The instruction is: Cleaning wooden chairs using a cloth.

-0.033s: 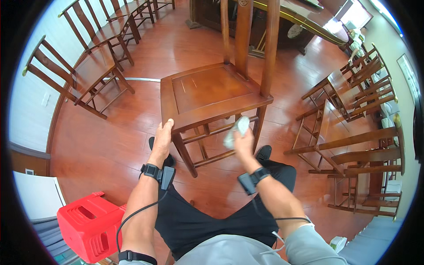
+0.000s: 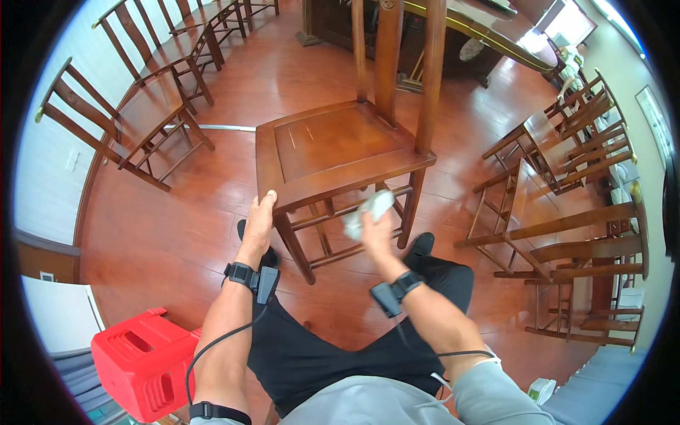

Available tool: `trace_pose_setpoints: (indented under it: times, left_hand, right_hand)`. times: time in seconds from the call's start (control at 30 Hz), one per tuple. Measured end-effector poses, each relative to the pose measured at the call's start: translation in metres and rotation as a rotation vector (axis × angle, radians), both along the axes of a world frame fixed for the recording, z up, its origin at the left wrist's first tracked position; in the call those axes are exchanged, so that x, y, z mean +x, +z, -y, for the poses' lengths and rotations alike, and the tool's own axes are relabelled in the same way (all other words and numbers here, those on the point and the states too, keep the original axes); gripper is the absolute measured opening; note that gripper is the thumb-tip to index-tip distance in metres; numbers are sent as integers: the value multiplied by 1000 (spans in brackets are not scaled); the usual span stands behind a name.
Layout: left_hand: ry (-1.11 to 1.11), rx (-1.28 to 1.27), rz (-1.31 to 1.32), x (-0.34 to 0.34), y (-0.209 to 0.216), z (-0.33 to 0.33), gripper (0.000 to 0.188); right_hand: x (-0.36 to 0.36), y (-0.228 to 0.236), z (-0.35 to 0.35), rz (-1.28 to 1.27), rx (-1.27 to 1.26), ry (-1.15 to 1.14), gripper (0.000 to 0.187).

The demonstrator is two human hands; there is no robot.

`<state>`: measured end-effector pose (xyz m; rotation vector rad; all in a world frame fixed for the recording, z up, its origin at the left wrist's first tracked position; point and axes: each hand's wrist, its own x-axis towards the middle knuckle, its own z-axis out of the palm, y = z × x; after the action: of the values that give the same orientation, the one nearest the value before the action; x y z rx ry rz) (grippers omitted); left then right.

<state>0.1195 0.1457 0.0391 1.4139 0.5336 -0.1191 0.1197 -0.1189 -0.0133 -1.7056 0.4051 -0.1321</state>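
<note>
A brown wooden chair (image 2: 333, 145) with a tall back stands in front of me, its seat turned at an angle. My left hand (image 2: 262, 216) is closed on the near left corner of the seat, thumb on top. In my right hand (image 2: 377, 232) is a bunched, pale greenish-white cloth (image 2: 380, 202), slightly smeared by motion. That hand is below the seat's near edge, in front of the side rails between the legs. Whether the cloth touches a rail, I cannot tell.
A red plastic stool (image 2: 145, 361) lies at my lower left. Wooden chairs line the left wall (image 2: 149, 103) and the right side (image 2: 528, 191). A large dark table (image 2: 489, 28) stands beyond my chair. Another person (image 2: 569, 71) is at the far right.
My right hand has moved a little to the left with the cloth, along the chair's near side. My left hand stays on the seat corner.
</note>
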Motion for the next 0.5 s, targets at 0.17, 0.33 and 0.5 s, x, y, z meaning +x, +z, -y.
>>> trace_pose_setpoints:
  times: [0.17, 0.33, 0.5]
  left_hand:
    - [-36, -21, 8, 3, -5, -1, 44]
    - [1, 3, 4, 6, -4, -2, 44]
    - [76, -48, -20, 1, 7, 10, 44]
  right_hand:
    - [-24, 18, -50, 4, -116, 330, 30]
    - [22, 1, 35, -110, 167, 187, 24]
    - [56, 22, 133, 61, -12, -110, 23]
